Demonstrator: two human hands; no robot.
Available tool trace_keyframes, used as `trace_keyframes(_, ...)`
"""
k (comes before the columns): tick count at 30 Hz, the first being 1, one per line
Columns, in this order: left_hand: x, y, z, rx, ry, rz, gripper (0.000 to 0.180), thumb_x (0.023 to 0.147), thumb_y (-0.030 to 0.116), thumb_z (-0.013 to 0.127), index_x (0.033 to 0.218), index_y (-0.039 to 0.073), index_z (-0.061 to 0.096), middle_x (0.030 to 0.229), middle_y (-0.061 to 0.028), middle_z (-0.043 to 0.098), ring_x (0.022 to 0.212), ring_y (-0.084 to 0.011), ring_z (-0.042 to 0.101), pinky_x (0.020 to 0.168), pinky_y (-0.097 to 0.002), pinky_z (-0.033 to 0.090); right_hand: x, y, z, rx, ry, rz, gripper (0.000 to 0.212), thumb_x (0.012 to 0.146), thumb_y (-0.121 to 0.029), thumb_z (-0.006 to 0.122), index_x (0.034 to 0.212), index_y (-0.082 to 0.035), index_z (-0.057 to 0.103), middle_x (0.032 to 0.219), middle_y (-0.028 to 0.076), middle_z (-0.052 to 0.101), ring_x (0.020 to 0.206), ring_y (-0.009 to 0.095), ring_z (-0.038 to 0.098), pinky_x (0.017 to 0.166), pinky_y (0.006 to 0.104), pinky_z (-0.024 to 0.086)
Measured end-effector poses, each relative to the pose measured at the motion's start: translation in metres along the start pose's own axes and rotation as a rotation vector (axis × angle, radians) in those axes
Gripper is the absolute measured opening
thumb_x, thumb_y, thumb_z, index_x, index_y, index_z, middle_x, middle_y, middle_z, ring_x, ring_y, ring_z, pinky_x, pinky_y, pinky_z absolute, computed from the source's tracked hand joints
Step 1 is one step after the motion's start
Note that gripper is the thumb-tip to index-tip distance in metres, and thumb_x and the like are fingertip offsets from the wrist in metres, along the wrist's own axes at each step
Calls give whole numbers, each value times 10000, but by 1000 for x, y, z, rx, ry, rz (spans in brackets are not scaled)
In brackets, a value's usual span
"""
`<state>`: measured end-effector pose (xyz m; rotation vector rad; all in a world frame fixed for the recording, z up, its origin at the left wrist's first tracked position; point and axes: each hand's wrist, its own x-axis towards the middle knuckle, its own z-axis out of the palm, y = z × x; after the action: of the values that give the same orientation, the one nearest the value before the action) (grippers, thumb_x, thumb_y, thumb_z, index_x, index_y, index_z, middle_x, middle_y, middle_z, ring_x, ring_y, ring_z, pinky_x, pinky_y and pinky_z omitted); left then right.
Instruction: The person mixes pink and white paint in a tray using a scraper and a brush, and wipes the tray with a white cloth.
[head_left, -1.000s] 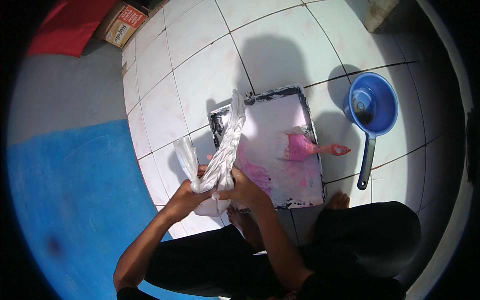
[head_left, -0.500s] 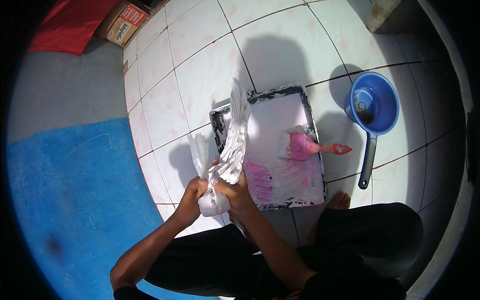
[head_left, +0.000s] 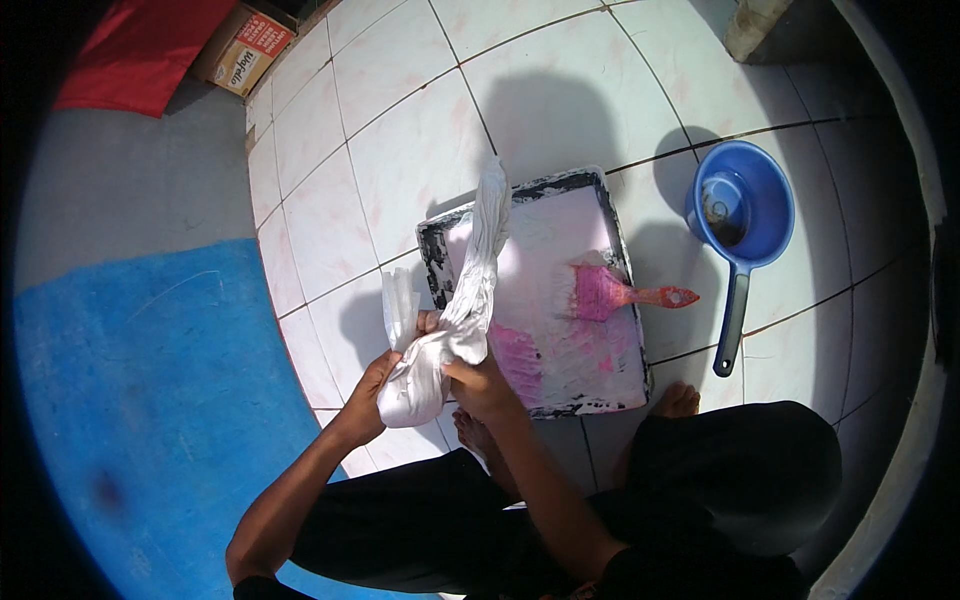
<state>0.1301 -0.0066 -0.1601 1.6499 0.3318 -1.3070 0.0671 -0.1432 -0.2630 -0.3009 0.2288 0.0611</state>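
A white plastic bag, full and rounded at its lower end, is between my hands. Its long twisted neck rises past the tray's left rim, and a second pale loose end stands up beside it. My left hand grips the bag's left side with bent fingers. On the other side, my right hand pinches the gathered plastic, its fingertips partly hidden. What the bag contains cannot be seen. Beyond my hands lies a black-rimmed tray coated in pale pink paint, with a pink-smeared paintbrush resting across its right side.
A blue dipper with a dark handle stands on the white tiles to the right, dark residue in its bottom. Blue-painted flooring spreads at left. A cardboard box and red cloth are at the far left.
My hands have moved slightly apart, and the bag's rounded end bulges larger between them. The twisted neck has shifted a little right. Tray, brush and dipper stay put.
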Motion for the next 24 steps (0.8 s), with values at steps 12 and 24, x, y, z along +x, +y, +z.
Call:
trace_keyframes(12,-5,-15,-2,-4,112,-77,409,1028,330,392,1364,99,407,1174,-81,596,1018,-170,634,774,-302,567,5,1,18,224,211,-10,281,865,-60,659,1099,-41,504,946,27,540,852,116,583,725,278,491)
trace_keyframes(24,-12,-16,-10,433,74,151,533,936,171,608,1395,77,353,1096,-103,607,932,-163,639,679,-280,560,8,-2,16,163,208,9,149,894,-48,593,1019,-76,518,845,11,518,742,113,512,716,297,426)
